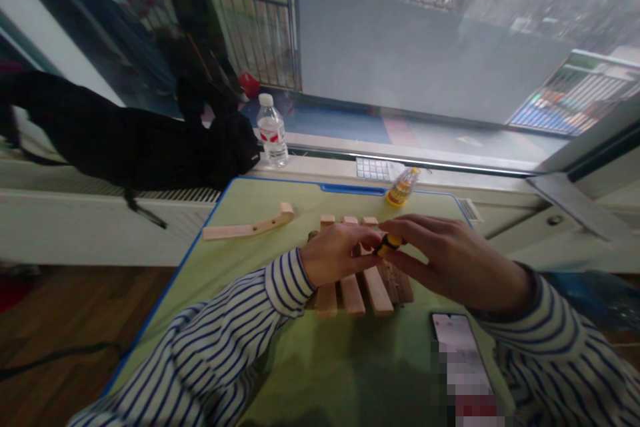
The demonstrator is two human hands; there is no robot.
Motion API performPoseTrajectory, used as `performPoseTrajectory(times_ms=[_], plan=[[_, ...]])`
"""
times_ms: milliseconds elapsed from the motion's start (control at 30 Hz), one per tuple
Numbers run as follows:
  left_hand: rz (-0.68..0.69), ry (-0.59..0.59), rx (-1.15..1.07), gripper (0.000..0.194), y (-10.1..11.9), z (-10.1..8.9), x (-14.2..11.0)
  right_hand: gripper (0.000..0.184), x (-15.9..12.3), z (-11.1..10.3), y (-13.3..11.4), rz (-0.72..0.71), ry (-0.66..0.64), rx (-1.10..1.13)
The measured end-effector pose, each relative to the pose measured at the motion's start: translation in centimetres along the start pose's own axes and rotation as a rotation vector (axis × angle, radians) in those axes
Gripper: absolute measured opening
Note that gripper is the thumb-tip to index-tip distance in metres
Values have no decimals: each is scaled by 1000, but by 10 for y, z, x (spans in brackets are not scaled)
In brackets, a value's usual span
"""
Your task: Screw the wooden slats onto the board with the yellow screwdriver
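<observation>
Both hands meet over a wooden piece made of several slats (351,295), lying on the green tabletop. Between the fingertips of my right hand (440,260) is a small yellow-and-black screwdriver (389,244), pinched by its yellow handle. The thumb and fingers of my left hand (337,253) close around its black end, so the tip is hidden. Under the pale slats lies darker brown wood (395,280), partly covered by my right hand. Off to the left rests a loose curved wooden piece (250,228) with holes in it.
The green table (295,373) has a blue edge. A clear, yellow-based container (402,188) stands at its back edge, and a phone (463,353) lies at right. On the sill are a water bottle (273,133), a black bag (165,147) and a white gridded tray (373,168).
</observation>
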State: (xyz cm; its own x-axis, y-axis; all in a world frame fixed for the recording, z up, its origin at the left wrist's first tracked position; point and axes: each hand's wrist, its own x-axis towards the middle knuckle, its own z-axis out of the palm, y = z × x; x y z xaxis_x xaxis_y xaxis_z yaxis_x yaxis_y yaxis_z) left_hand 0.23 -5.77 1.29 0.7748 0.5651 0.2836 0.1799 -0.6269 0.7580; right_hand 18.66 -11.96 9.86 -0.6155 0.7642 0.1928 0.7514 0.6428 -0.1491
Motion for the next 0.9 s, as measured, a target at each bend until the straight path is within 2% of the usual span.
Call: performPoseTrajectory(times_ms=[133, 333, 600, 900], plan=[[24, -17, 22, 20, 0, -2, -1, 34, 1, -3, 1, -58, -34, 17], [65, -26, 75, 15, 1, -3, -1, 23, 2, -3, 2, -42, -55, 17], [139, -66, 98, 13, 1, -4, 1, 21, 1, 1, 4, -17, -4, -35], [136, -109, 36, 20, 2, -2, 3, 24, 0, 6, 5, 1, 53, -67]])
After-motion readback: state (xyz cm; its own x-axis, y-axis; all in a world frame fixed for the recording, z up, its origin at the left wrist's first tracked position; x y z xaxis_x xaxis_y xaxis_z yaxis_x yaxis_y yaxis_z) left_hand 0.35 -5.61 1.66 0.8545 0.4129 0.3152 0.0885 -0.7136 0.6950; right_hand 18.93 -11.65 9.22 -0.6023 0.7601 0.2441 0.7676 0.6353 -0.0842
